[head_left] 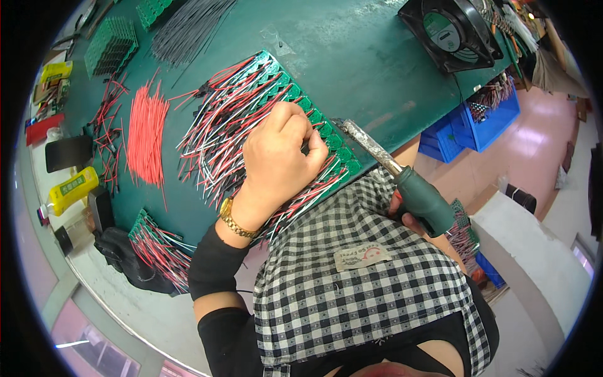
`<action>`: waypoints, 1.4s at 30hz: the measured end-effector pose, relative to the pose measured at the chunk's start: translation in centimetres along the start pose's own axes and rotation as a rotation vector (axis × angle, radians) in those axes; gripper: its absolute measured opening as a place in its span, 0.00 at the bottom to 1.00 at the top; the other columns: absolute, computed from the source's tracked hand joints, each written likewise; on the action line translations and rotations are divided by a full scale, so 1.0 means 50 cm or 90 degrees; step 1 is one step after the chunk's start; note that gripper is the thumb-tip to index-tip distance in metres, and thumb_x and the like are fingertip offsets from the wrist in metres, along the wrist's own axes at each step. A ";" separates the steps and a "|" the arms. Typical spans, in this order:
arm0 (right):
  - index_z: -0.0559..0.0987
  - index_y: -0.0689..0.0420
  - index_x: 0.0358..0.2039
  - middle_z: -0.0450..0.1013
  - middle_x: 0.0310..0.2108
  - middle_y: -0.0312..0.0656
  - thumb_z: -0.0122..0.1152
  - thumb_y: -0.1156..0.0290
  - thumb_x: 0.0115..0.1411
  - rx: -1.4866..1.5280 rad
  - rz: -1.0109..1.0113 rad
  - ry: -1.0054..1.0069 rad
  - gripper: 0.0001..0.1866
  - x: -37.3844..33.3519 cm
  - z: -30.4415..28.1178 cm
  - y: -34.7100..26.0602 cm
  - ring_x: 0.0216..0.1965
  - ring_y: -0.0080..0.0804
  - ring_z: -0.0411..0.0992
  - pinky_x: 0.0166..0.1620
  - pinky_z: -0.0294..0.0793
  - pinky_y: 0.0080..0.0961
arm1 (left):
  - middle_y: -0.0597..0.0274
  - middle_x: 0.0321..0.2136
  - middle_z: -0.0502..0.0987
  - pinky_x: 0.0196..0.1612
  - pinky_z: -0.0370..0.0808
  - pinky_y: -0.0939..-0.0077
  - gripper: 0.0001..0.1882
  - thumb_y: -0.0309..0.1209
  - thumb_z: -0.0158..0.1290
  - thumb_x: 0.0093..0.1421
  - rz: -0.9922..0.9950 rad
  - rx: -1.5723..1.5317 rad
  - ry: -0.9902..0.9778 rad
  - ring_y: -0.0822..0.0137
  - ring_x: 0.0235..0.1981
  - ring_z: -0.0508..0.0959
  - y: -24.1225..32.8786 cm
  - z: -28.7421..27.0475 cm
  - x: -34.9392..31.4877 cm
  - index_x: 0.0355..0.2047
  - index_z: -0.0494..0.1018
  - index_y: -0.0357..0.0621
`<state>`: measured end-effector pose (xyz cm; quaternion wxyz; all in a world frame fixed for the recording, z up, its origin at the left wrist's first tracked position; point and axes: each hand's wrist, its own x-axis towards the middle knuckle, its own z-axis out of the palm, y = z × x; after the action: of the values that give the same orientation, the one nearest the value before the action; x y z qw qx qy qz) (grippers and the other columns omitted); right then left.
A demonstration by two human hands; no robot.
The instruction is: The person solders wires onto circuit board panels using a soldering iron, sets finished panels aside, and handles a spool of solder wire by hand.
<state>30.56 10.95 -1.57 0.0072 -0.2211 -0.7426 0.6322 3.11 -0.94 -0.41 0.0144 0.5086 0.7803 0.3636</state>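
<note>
My left hand [282, 147], with a gold watch on its wrist, is closed in a pinch over a panel of small green circuit boards [320, 119]. What its fingers pinch, if anything, is hidden beneath them. Red, white and black wires [217, 125] fan out leftward from the boards, some passing under that hand. A soldering iron [424, 201] with a dark green handle is gripped in my right hand [411, 221], which shows only in part behind it. The iron's metal end points up and left, close to the panel's right edge.
On the green table [358, 56] lie loose red wires [146, 135] and dark wires [188, 28]. A black fan [447, 34] stands at the far right. Blue bins [468, 125] sit beyond the table's edge. A yellow bottle [74, 190] and another wired panel [160, 248] are at left.
</note>
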 end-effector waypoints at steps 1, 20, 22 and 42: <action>0.77 0.59 0.35 0.74 0.29 0.39 0.62 0.69 0.51 0.031 -0.031 0.012 0.11 0.004 0.004 -0.003 0.30 0.32 0.73 0.36 0.73 0.25 | 0.63 0.26 0.72 0.21 0.70 0.76 0.08 0.20 0.57 0.40 -0.001 0.001 0.000 0.67 0.20 0.73 0.001 -0.001 -0.001 0.19 0.68 0.42; 0.76 0.59 0.34 0.74 0.30 0.40 0.60 0.62 0.56 -0.006 -0.014 -0.012 0.13 0.006 -0.008 -0.008 0.30 0.32 0.73 0.36 0.73 0.26 | 0.63 0.25 0.71 0.21 0.69 0.73 0.08 0.21 0.57 0.39 0.002 0.005 -0.005 0.64 0.20 0.72 0.012 0.004 -0.005 0.18 0.68 0.42; 0.76 0.59 0.35 0.74 0.30 0.39 0.60 0.62 0.56 0.061 0.005 0.039 0.13 0.003 0.001 -0.011 0.30 0.32 0.74 0.36 0.74 0.26 | 0.61 0.24 0.71 0.22 0.70 0.70 0.07 0.22 0.57 0.39 -0.007 0.011 -0.015 0.62 0.21 0.74 0.012 0.002 -0.005 0.19 0.69 0.40; 0.64 0.61 0.53 0.69 0.37 0.42 0.61 0.69 0.55 0.315 -0.064 0.071 0.27 0.008 0.000 0.010 0.35 0.29 0.69 0.42 0.72 0.28 | 0.53 0.33 0.74 0.35 0.73 0.65 0.13 0.25 0.56 0.50 -0.052 0.040 -0.047 0.56 0.32 0.75 -0.029 -0.195 0.066 0.37 0.72 0.38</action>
<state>30.35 11.15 -2.13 0.1339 -0.2099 -0.5739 0.7802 -3.46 -3.98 7.05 0.0421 0.4894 0.8105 0.3192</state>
